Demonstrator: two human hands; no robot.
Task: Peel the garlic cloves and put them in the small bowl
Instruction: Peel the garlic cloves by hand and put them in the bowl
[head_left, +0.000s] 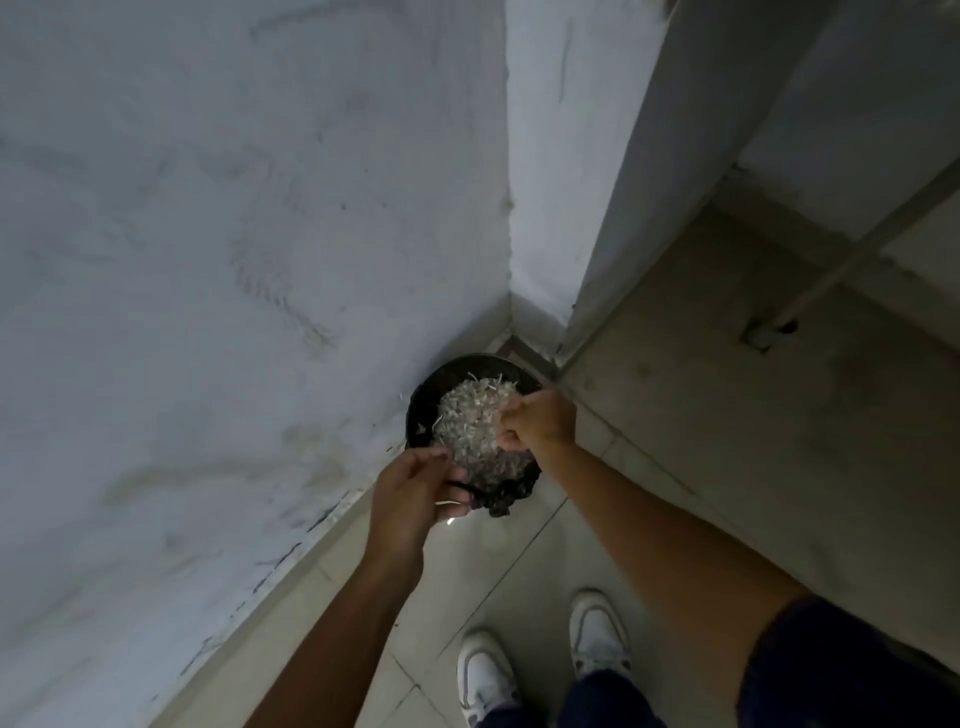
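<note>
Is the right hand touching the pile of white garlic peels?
Touching. The head view shows the right hand with its fingers dug into the edge of the white garlic peel pile, no gap visible.

- No text, label, brand, number or sign can be read anywhere in the head view.
</note>
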